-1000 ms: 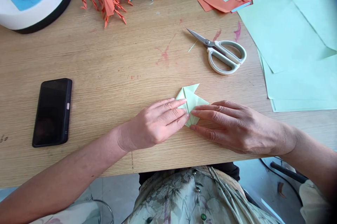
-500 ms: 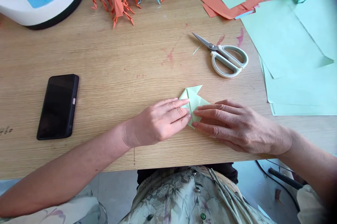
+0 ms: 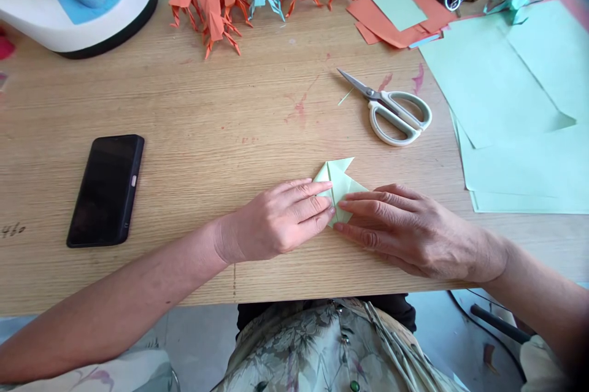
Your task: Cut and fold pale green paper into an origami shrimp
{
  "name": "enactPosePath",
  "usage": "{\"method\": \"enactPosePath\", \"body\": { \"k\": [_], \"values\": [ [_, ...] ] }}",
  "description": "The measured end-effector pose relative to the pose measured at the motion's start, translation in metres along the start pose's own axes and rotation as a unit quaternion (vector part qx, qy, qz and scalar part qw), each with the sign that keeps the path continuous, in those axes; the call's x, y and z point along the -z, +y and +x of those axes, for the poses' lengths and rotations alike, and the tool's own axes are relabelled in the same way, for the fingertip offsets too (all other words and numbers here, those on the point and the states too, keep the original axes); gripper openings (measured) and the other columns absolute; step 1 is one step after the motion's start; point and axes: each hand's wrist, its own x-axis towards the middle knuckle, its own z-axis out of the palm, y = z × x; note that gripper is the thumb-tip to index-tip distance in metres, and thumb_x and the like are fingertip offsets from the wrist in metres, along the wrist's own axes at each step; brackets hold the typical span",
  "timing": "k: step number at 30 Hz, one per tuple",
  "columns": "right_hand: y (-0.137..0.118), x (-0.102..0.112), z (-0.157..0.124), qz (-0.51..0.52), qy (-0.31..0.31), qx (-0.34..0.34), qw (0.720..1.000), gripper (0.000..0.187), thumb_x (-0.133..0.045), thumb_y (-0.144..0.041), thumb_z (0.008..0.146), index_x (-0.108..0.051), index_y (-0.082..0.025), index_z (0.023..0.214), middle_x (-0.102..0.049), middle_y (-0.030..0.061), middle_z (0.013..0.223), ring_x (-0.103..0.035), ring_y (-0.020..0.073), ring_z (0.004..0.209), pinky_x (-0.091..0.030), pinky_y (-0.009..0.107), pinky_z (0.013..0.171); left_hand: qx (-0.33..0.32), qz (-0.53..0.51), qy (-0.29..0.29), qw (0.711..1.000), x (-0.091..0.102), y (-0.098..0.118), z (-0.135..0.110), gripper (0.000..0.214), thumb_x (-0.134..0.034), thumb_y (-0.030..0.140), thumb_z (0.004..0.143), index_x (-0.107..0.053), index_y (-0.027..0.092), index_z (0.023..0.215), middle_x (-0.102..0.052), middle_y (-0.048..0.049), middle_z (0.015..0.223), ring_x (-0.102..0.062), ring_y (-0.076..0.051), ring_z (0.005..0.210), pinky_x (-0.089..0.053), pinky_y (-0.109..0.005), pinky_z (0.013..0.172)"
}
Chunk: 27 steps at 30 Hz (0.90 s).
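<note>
On the surface (image 3: 207,134), handwritten "460" (image 3: 13,230) is being displayed near the left edge; toward the front edge, folded paper (image 3: 340,180) is being pressed by the left hand (image 3: 280,217) and right hand (image 3: 416,229); whether it is being pinched cannot be told.

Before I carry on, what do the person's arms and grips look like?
The left grip and right grip are bare hands, with no gloves, rings or watch in sight. The forearms are bare too. The left sleeve is pale with a purplish print; the right sleeve, partly in view, looks pale.
</note>
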Motion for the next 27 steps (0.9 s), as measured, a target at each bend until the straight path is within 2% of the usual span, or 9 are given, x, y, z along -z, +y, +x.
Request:
{"method": "enactPosePath", "body": {
  "k": [5, 12, 27],
  "values": [
    [-0.001, -0.001, 0.001, 0.003, 0.007, -0.005, 1.0, 0.041, -0.043, -0.018, 0.1, -0.054, -0.011, 0.139, -0.06, 0.0204, 0.131, -0.052, 0.0305, 0.127, -0.049, 0.046, 0.095, 0.008, 0.004, -0.003, 1.0, 0.002, 0.0, -0.001, 0.016, -0.065, 0.011, 0.09, -0.068, 0.011, 0.106, -0.076, -0.0089, 0.107, -0.067, -0.026, 0.116, -0.056, -0.042, 0.101],
    [-0.001, -0.001, 0.003, 0.012, 0.026, -0.006, 1.0, 0.037, -0.044, -0.019, 0.1, -0.059, -0.011, 0.133, -0.063, 0.0197, 0.126, -0.054, 0.03, 0.127, -0.049, 0.046, 0.096, 0.099, 0.03, 0.007, 0.995, 0.008, -0.007, -0.004, 0.025, -0.063, 0.014, 0.091, -0.066, 0.013, 0.116, -0.074, -0.0087, 0.115, -0.066, -0.025, 0.116, -0.055, -0.042, 0.097],
    [-0.001, -0.004, 0.002, 0.021, 0.025, -0.008, 0.999, 0.035, -0.047, -0.02, 0.1, -0.06, -0.012, 0.131, -0.063, 0.0187, 0.127, -0.053, 0.0293, 0.128, -0.049, 0.046, 0.098, 0.069, 0.035, -0.048, 0.996, 0.009, -0.014, -0.01, 0.033, -0.059, 0.012, 0.093, -0.062, 0.01, 0.125, -0.067, -0.0102, 0.132, -0.057, -0.029, 0.13, -0.047, -0.049, 0.108]
  ]
}}
